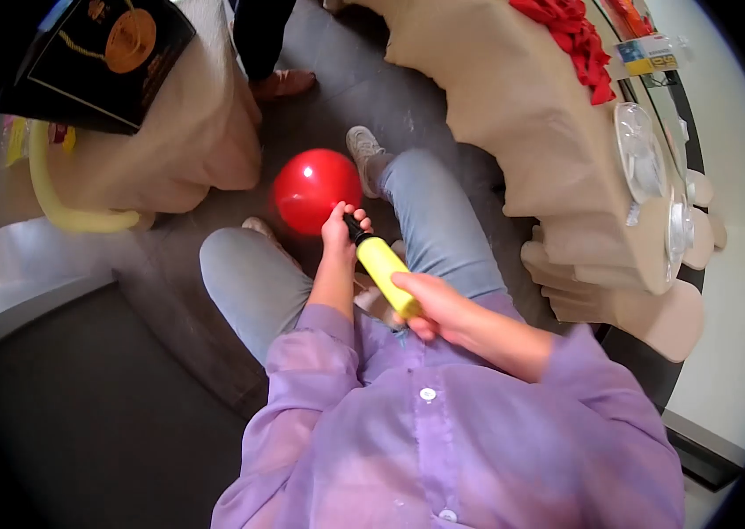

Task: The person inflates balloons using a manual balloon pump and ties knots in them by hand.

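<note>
A round, inflated red balloon (314,187) is in front of my knees, its neck end at the fingers of my left hand (337,233). That hand is closed where the balloon's neck meets the black front end of a yellow balloon pump (381,267); the fingers partly hide the join. Around the rear of the pump's yellow body my right hand (434,305) is wrapped, close to my lap. The pump slants from my lap up toward the balloon.
Cloth-draped tables stand on the left (222,145) and right (513,115). On the left are a black bag (108,66) and a long pale-yellow balloon (59,207). Red fabric-like material (570,40) lies at upper right. Another person's shoe (284,84) is ahead.
</note>
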`<action>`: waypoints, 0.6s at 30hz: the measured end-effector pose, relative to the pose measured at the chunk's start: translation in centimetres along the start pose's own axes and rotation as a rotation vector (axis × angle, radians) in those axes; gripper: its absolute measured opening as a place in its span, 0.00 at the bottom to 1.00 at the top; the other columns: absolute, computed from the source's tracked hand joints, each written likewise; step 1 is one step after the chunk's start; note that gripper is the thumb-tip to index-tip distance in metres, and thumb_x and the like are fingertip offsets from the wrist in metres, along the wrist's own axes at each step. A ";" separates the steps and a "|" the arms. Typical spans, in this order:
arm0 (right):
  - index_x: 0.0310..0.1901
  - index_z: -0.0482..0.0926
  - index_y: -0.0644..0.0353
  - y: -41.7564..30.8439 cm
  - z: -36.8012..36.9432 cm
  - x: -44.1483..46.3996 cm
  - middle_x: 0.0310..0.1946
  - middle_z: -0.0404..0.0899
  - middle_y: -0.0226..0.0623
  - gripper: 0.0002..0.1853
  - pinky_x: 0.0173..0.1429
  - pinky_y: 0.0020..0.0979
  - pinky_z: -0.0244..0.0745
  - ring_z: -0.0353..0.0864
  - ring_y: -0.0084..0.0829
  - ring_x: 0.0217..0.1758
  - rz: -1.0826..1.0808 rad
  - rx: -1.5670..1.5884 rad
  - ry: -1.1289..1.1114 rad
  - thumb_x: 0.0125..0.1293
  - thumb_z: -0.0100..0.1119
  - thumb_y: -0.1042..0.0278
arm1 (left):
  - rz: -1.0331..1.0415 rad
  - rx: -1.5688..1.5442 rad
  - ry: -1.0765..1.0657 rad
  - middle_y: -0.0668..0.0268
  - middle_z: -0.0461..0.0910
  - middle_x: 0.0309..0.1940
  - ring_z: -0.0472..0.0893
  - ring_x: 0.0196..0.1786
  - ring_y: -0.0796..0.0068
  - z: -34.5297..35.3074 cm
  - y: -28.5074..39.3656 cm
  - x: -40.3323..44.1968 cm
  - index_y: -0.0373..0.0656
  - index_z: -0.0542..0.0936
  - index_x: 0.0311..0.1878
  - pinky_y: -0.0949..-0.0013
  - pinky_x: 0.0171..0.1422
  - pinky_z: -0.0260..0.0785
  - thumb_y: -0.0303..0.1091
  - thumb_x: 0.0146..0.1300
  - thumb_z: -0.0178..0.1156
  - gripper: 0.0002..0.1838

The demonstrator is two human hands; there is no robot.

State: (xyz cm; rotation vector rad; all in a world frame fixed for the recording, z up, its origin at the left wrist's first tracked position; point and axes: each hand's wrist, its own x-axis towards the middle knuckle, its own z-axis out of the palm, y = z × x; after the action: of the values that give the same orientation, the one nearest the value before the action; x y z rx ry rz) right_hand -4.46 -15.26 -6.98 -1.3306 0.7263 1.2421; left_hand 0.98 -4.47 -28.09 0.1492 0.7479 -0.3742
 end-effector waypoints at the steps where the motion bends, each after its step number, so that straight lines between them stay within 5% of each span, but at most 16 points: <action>1: 0.37 0.66 0.59 0.0 0.4 -2.6 0.19 0.70 0.33 0.16 0.11 0.20 0.55 0.60 0.16 0.09 0.023 -0.001 0.025 0.62 0.44 0.53 | 0.014 0.000 0.023 0.67 0.67 0.17 0.66 0.18 0.72 -0.1 0.0 -0.1 0.49 0.65 0.23 0.72 0.21 0.59 0.40 0.62 0.42 0.13; 5: 0.41 0.65 0.60 0.7 -0.4 -5.7 0.22 0.72 0.35 0.18 0.13 0.20 0.58 0.63 0.18 0.10 0.097 -0.039 0.067 0.63 0.44 0.52 | 0.038 -0.098 0.090 0.67 0.66 0.17 0.66 0.18 0.72 -0.7 0.1 0.0 0.49 0.65 0.24 0.72 0.21 0.58 0.39 0.63 0.42 0.12; 11: 0.45 0.63 0.61 1.4 0.8 3.8 0.25 0.72 0.38 0.20 0.15 0.21 0.69 0.69 0.23 0.11 -0.106 -0.211 0.041 0.61 0.48 0.52 | 0.043 -0.065 -0.189 0.68 0.65 0.15 0.64 0.15 0.72 -0.5 2.0 0.1 0.52 0.65 0.25 0.69 0.18 0.57 0.46 0.64 0.41 0.13; 15: 0.54 0.59 0.64 -0.1 0.1 2.5 0.40 0.71 0.37 0.31 0.36 0.30 0.76 0.75 0.27 0.41 -0.115 -0.248 -0.088 0.56 0.56 0.50 | 0.038 0.189 -0.448 0.66 0.64 0.12 0.64 0.11 0.70 4.5 3.1 -4.0 0.50 0.63 0.25 0.70 0.15 0.57 0.48 0.65 0.40 0.16; 18: 0.48 0.65 0.69 0.3 -0.4 5.8 0.38 0.73 0.37 0.27 0.45 0.25 0.69 0.72 0.23 0.42 -0.569 -0.209 -0.030 0.58 0.56 0.53 | 0.139 0.396 -0.403 0.66 0.63 0.11 0.63 0.12 0.71 8.1 3.1 -7.3 0.49 0.62 0.24 0.70 0.15 0.56 0.47 0.66 0.38 0.17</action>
State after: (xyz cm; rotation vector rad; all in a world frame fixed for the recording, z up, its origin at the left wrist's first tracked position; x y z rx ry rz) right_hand -3.18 -14.32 -12.60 -1.5458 0.1678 0.8862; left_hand 2.43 -1.67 -17.14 0.4814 0.2573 -0.4008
